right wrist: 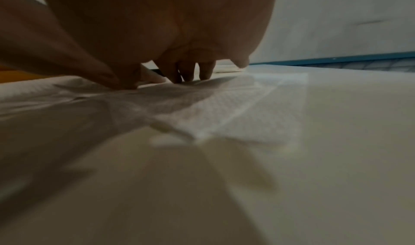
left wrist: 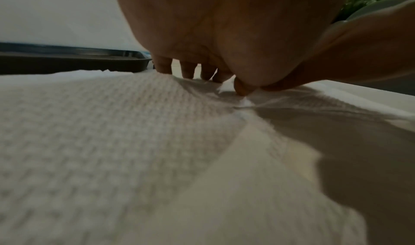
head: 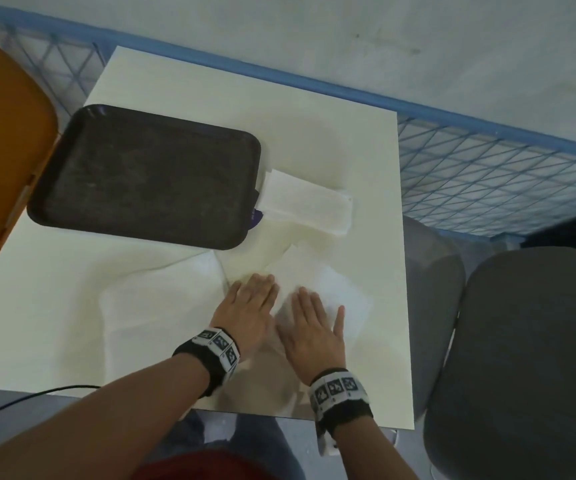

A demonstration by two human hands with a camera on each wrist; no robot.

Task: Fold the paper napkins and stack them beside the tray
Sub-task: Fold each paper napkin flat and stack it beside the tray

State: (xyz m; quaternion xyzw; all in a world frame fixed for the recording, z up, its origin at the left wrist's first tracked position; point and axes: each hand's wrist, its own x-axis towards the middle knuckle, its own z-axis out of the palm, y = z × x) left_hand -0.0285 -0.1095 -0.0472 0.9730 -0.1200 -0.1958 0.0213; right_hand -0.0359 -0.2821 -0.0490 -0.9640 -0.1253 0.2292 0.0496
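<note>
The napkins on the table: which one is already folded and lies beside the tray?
The folded napkin at the tray's right end; the others lie spread flat.

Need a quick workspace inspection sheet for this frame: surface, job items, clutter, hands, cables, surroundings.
Surface: white table, square-edged, bare toward the far side.
Job's things: brown tray at left; folded napkins stacked against its right edge; flat napkin under both hands; another unfolded napkin to its left.
Clutter: small purple item peeking out at the tray corner, not identifiable.
Grippers: left hand and right hand press flat on the napkin, fingers straight.
Cables: black cable at the table's near-left edge.
Surroundings: blue mesh fence, grey chair, orange chair.
</note>
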